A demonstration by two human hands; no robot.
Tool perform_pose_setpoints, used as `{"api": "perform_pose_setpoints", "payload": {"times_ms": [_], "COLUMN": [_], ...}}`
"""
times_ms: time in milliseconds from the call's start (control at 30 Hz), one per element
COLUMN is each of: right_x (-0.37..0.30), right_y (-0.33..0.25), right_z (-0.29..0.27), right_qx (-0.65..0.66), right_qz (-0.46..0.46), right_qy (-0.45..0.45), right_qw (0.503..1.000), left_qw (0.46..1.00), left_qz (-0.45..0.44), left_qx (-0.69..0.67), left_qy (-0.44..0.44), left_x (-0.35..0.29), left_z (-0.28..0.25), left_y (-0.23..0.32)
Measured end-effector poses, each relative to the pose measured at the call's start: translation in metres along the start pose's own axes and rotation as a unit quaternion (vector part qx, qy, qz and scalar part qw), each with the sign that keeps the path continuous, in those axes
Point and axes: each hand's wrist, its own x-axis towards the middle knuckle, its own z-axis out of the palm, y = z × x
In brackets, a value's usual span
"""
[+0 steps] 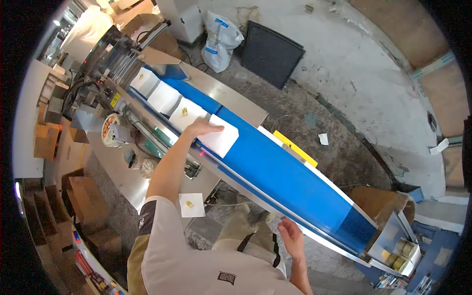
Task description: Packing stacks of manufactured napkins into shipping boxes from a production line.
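White squares that look like stacks of paper napkins lie in a row along a blue conveyor belt [290,177]. My left hand [199,128] is on the nearest white napkin stack [221,140], its thumb stretched over the top and the other fingers partly hidden at the stack's edge. Just behind it lies another napkin stack [187,110] with a small gold print. Two further stacks follow toward the machine. My right hand [292,238] hangs beside the belt's near edge, close to my body, with fingers loosely bent and apart and nothing visible in it.
A machine [118,64] stands at the belt's far left end. Below the belt, a gold-printed white napkin [191,205] rests on a metal table beside a white tub [113,130]. At the lower right are a cardboard box [378,201] and tape rolls [400,253]. A yellow bar [295,148] lines the far edge.
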Motion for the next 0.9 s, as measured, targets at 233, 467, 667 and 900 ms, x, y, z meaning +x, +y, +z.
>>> {"api": "perform_pose_setpoints", "payload": {"times_ms": [233, 467, 667, 900], "right_x": [0.004, 0.0, -0.01, -0.057], "right_y": [-0.011, -0.011, -0.012, 0.004], "right_z": [0.003, 0.003, 0.009, -0.029], "right_qx": [-0.026, -0.045, -0.038, -0.018], "right_qz": [-0.002, -0.008, 0.014, -0.01], "right_qy": [-0.015, -0.002, 0.0, 0.058], "right_qw": [1.0, 0.999, 0.999, 0.998], "left_qw": [0.999, 0.998, 0.999, 0.968], "left_qz": [-0.005, 0.004, 0.044, 0.179], "left_qx": [0.032, 0.061, 0.027, -0.116], "left_qy": [-0.01, -0.028, 0.011, 0.129], "left_x": [-0.025, -0.057, -0.019, 0.005], "left_z": [0.001, -0.005, 0.0, 0.027], "left_y": [0.015, 0.049, 0.01, 0.023]}}
